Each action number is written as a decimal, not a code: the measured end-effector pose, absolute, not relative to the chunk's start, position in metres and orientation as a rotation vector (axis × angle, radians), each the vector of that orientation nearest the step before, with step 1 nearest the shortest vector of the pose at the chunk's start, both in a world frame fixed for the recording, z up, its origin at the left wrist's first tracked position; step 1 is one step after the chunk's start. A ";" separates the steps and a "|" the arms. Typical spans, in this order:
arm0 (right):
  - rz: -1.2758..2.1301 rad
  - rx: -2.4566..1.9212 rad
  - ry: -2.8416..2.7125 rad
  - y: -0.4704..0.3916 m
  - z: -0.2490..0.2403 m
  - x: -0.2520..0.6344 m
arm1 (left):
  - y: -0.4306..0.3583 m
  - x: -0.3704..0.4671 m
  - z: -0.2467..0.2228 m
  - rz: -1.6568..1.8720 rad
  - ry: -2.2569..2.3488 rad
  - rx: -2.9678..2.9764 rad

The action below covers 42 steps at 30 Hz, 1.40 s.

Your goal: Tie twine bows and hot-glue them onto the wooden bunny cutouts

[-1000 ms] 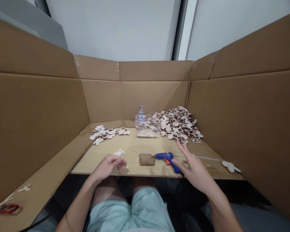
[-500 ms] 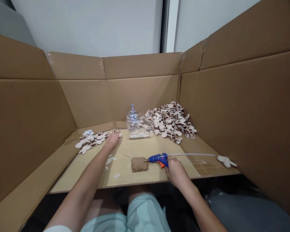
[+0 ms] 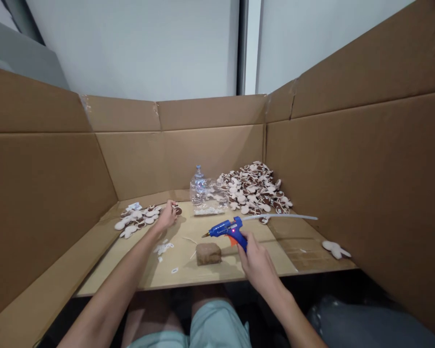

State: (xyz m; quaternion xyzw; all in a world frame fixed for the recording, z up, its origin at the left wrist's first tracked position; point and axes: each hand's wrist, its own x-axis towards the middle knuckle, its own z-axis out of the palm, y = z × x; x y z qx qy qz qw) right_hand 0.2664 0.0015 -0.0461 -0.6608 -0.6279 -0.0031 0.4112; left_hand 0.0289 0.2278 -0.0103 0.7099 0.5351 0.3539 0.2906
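Right hand (image 3: 256, 261): fingers round glue gun (image 3: 224, 229), near brown block (image 3: 208, 254)
Left hand (image 3: 167, 216): at disc (image 3: 178, 211) beyond block, finger grip unclear

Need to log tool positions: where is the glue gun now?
In the head view, the glue gun is in the right hand, right of centre, its nozzle pointing left and clear of the brown block.

On our tabletop (image 3: 123, 270) we see the block (image 3: 208, 254) near the front edge — tags (image 3: 163, 248) to its left, bag (image 3: 217, 197) and bottle (image 3: 199, 180) at the back edge between left pile (image 3: 136, 220) and right pile (image 3: 253, 187).
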 end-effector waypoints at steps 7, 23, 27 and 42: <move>0.000 -1.727 -1.614 -0.005 -0.040 0.273 | 0.149 0.020 -0.014 1.201 1.125 1.485; 0.050 -1.462 -1.667 -0.047 -0.021 0.237 | 0.014 0.002 -0.024 1.290 0.759 1.271; -0.041 -1.417 -1.671 -0.047 -0.022 0.236 | 0.010 0.000 -0.017 1.245 0.793 1.434; -0.148 -1.361 -1.760 -0.048 -0.027 0.231 | -0.003 -0.002 -0.011 1.115 0.777 1.297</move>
